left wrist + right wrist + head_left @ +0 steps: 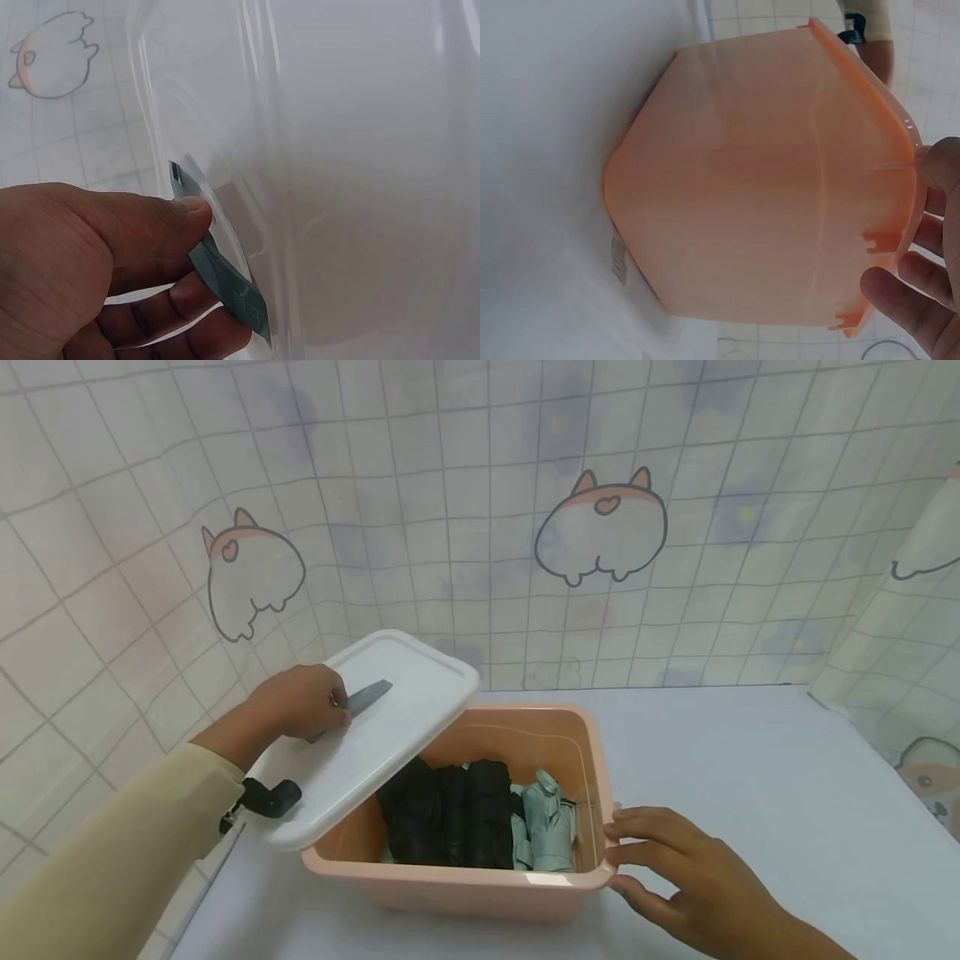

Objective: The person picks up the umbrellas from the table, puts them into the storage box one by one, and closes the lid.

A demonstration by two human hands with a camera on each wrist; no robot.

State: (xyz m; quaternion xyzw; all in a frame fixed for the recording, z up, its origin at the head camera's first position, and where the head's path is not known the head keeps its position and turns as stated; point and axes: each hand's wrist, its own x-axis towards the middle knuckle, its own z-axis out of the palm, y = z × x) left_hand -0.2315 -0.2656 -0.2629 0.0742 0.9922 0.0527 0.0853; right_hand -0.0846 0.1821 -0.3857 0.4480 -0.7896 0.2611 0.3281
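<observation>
My left hand [303,700] grips the grey handle [229,281] of a white plastic lid [405,693], thumb on one side and fingers on the other. The lid is tilted, raised over the left part of a peach-orange plastic bin [480,893] and hiding that end. Inside the bin, black rolled fabric bundles [450,814] lie beside pale green folded bundles [551,822]. At the bin's right end, my right hand [690,877] touches the rim with spread, slightly bent fingers; in the right wrist view its thumb [937,161] is on the rim.
A white tabletop [742,777] carries the bin and stretches away to its right. Behind and at both sides hangs a checked curtain [480,527] with cartoon animals. A dark wrist strap mount [270,797] sits at the left sleeve, over the lid.
</observation>
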